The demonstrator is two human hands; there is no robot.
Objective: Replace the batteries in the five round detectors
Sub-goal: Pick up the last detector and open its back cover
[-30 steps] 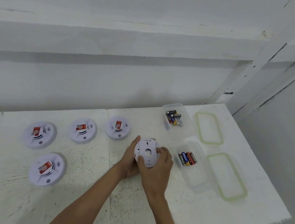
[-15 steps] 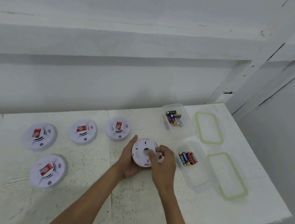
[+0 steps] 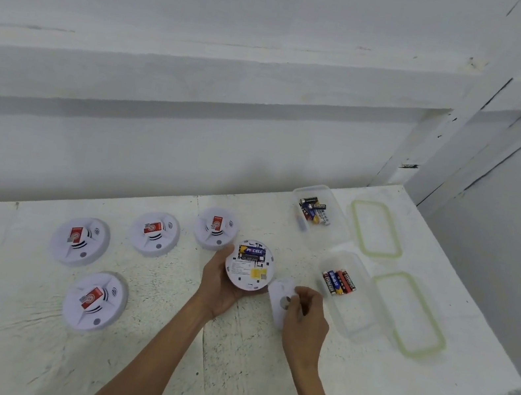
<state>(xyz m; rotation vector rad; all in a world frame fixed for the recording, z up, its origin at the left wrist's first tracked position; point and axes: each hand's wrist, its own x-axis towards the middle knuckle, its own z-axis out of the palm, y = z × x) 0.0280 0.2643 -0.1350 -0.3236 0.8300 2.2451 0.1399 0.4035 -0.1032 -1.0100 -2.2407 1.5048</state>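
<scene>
cradling the opened detector (image 3: 249, 270), left hand (image 3: 218, 291) shows its battery (image 3: 251, 250) lying left-to-right; right hand (image 3: 306, 316), just right, pinches the cover (image 3: 277, 292).

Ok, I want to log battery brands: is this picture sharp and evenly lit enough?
Head view: light soft and even, no glare; the battery in the opened detector shows a legible label; the cover in the right hand is smeared by motion blur.

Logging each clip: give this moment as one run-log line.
left hand holds detector, battery exposed | right hand holds back cover | four detectors unopened
</scene>
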